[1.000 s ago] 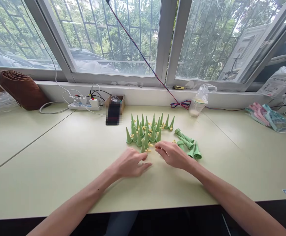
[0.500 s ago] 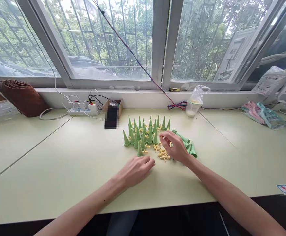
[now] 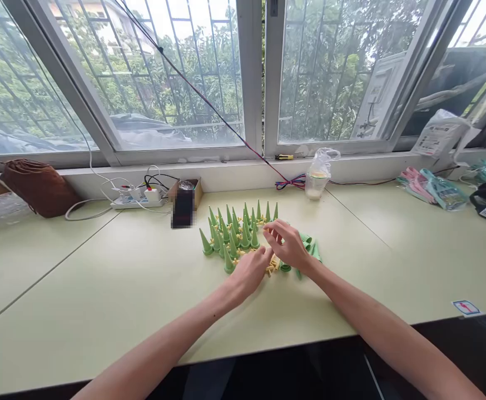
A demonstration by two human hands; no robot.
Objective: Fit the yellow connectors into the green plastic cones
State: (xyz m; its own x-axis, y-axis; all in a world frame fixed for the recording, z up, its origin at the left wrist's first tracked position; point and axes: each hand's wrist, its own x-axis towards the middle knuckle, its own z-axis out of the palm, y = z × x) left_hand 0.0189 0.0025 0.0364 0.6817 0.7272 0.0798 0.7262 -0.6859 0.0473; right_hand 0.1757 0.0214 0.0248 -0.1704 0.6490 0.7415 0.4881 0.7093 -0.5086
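Green cones (image 3: 228, 261) stand upright in a cluster in the middle of the table, with small yellow pegs among their bases. My left hand (image 3: 251, 270) is closed at the near edge of a loose pile of yellow pegs (image 3: 273, 266); its fingertips are partly hidden. Just right of the standing cones, my right hand (image 3: 285, 243) is raised with thumb and fingers pinched together. Whatever lies between those fingertips is too small to make out. More green cones (image 3: 316, 251) lie on their sides beyond my right wrist, partly covered by it.
A small box with a dark pixelated object (image 3: 183, 208) in front stands behind the cones, beside a power strip (image 3: 138, 200). A bagged cup (image 3: 316, 183) is at the back. Left is a brown pouch (image 3: 38, 189); right are pink and teal packets (image 3: 439, 189).
My left hand has moved forward and right, from before the nearest cone to the yellow pegs. My right hand stays pinched near the cones. The camera view has shifted slightly.
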